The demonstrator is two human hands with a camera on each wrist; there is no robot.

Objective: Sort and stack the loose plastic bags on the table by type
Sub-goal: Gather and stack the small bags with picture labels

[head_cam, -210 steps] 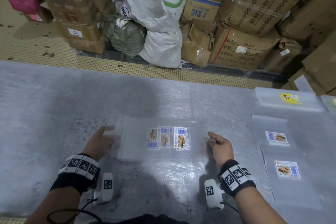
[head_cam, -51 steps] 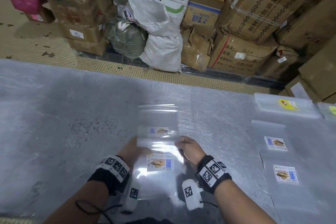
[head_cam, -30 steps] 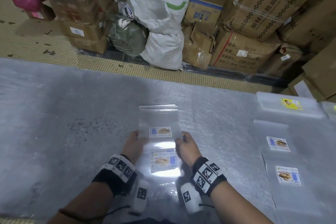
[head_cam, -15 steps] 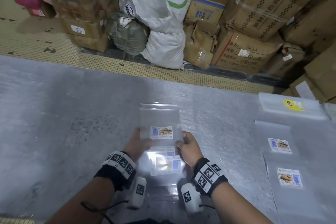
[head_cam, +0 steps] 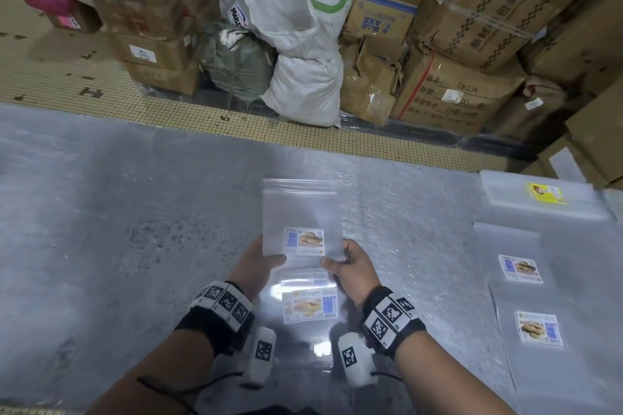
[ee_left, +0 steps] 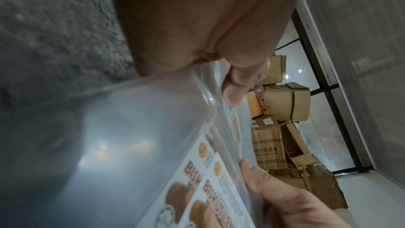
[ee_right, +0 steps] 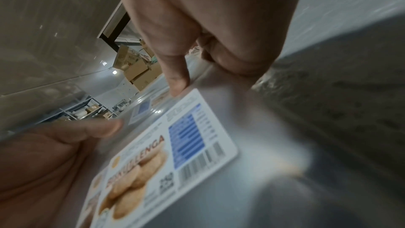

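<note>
A bundle of clear plastic bags (head_cam: 300, 209) with biscuit labels is held between both hands, just above the grey table (head_cam: 118, 229). My left hand (head_cam: 269, 258) pinches its left edge with the thumb on top. My right hand (head_cam: 337, 264) pinches the right edge. One label faces away from me and another label (head_cam: 310, 305) lies nearer my wrists. In the left wrist view my left hand (ee_left: 228, 79) grips the bags (ee_left: 131, 127). In the right wrist view my right hand (ee_right: 186, 68) pinches the bags (ee_right: 252, 110) above a label.
Long clear labelled bags (head_cam: 512, 296) lie flat on the table at the right. Behind them rests a stack of bags with a yellow label (head_cam: 539, 195). Cardboard boxes (head_cam: 455, 94) and white sacks (head_cam: 303, 77) are piled on the tiled floor beyond the table's far edge.
Seven seconds ago the bags lay fanned crosswise on the table. Now they are gathered, turned lengthwise and held in both hands. Over the last second the hands barely moved.
</note>
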